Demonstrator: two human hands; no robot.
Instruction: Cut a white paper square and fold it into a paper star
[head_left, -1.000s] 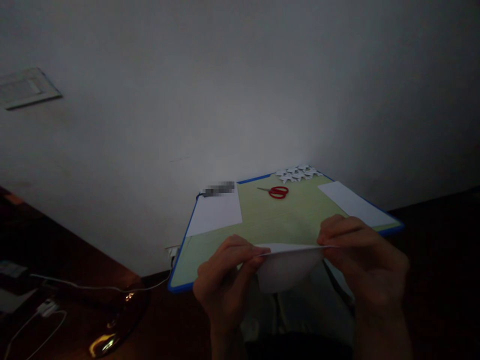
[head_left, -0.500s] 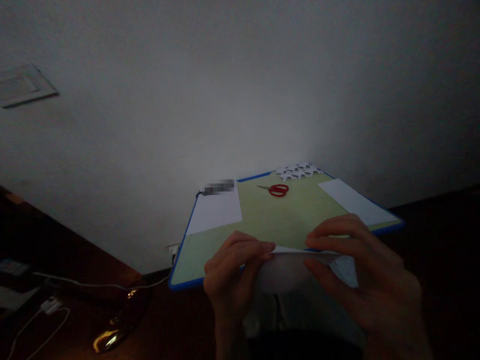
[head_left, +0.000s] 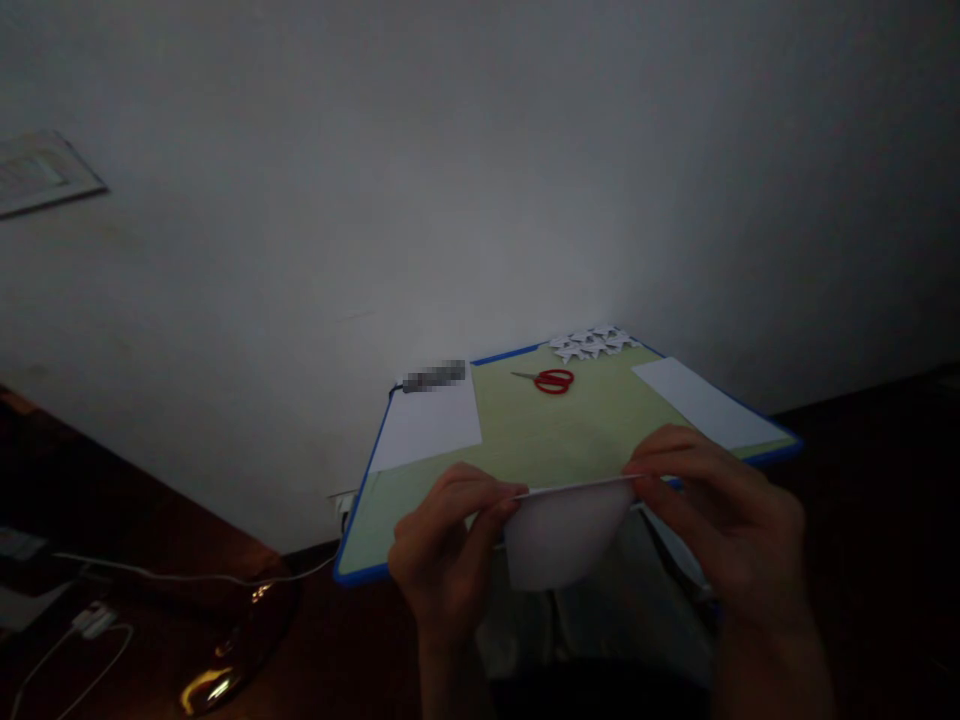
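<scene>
Between my hands a small sheet of white paper [head_left: 566, 540] hangs down from a nearly level top edge, just in front of the table's near side. My left hand [head_left: 450, 550] pinches the paper's upper left corner between thumb and fingers. At the upper right corner, my right hand [head_left: 720, 510] pinches it the same way. Beyond the hands, a pair of scissors [head_left: 553, 381] with red handles lies on the green tabletop [head_left: 544, 430], blades to the left. Several folded white paper pieces [head_left: 592, 344] with pointed ends lie in a group at the far edge.
White sheets lie on the table's left [head_left: 431, 430] and right [head_left: 709, 405] sides. A blurred-out dark item [head_left: 435, 376] rests on the left sheet. A wall [head_left: 480, 200] stands behind the table. White cables [head_left: 202, 575] run near the floor at left.
My right hand has closed its finger and thumb on the paper's right corner, where they were apart before. The paper's top edge now looks straighter, and my left hand has shifted slightly left.
</scene>
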